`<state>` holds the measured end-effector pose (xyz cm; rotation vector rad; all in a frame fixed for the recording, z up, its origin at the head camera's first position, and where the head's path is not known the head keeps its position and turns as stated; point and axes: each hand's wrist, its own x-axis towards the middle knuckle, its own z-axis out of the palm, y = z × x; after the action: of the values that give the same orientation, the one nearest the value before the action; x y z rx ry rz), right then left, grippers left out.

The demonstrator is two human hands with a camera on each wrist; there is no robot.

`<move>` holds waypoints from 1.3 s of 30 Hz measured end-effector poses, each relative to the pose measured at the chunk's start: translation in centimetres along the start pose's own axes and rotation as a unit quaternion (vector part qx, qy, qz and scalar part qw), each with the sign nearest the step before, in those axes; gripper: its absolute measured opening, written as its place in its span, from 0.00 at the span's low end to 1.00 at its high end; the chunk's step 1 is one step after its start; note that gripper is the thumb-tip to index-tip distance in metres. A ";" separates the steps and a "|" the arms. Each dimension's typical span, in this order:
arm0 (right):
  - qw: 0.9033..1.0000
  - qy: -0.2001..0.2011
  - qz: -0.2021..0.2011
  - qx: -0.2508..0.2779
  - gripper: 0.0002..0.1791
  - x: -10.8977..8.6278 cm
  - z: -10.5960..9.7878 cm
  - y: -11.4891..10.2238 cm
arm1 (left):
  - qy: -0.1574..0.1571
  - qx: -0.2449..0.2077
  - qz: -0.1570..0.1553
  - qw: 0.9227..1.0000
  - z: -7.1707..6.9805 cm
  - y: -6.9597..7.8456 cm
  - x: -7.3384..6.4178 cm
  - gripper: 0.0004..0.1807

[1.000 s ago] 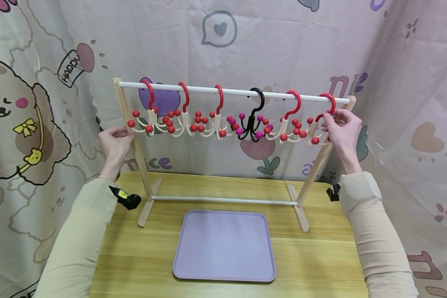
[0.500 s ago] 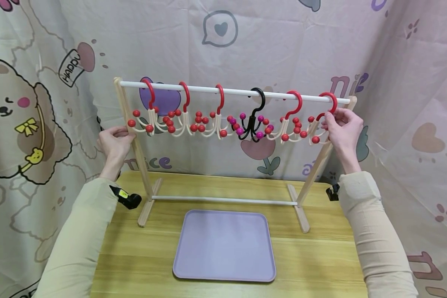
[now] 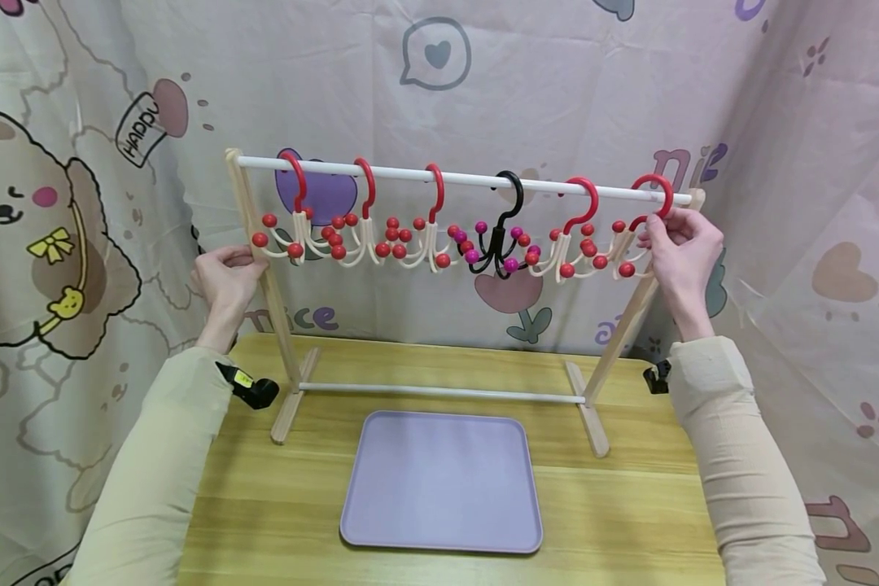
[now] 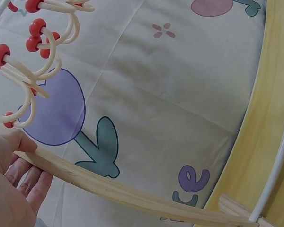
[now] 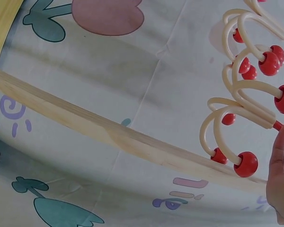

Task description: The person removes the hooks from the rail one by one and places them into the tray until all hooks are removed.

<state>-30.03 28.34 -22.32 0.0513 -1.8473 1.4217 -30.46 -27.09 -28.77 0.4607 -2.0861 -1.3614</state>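
Observation:
My left hand [image 3: 227, 281] holds the left wooden post [image 3: 276, 317] of a hanging rack, thumb on one side and fingers on the other in the left wrist view. My right hand [image 3: 681, 256] pinches the red hook [image 3: 668, 195] of the rightmost multi-prong hanger, just below its curve. This hook arches over the white top rod [image 3: 403, 173]; whether it touches the rod I cannot tell. Cream prongs [image 5: 236, 106] with red ball tips hang beside the right post [image 5: 118, 132]. Further left along the rod hang several similar red-hooked hangers [image 3: 366, 212] and one black hanger [image 3: 496, 240] with magenta balls.
The rack stands on a wooden table [image 3: 630, 505], its feet [image 3: 293, 407] joined by a white lower rod [image 3: 439, 393]. In front lies a lilac tray [image 3: 439, 480]. A printed curtain [image 3: 557, 81] hangs close behind and at both sides.
My right hand has moved slightly right, drawing the rightmost hook right and a little up. The neighbouring red hanger has shifted slightly right too. My left hand stays on the post.

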 end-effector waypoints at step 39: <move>0.990 0.053 -0.046 0.123 0.11 -0.3 -0.1 -1.6 | 0.008 0.004 -0.001 1.000 -0.1 0.0 -0.1 0.19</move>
<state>-28.96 27.72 -21.21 0.1775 -1.5554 1.5507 -30.37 -27.08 -28.76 0.4758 -2.0794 -1.3470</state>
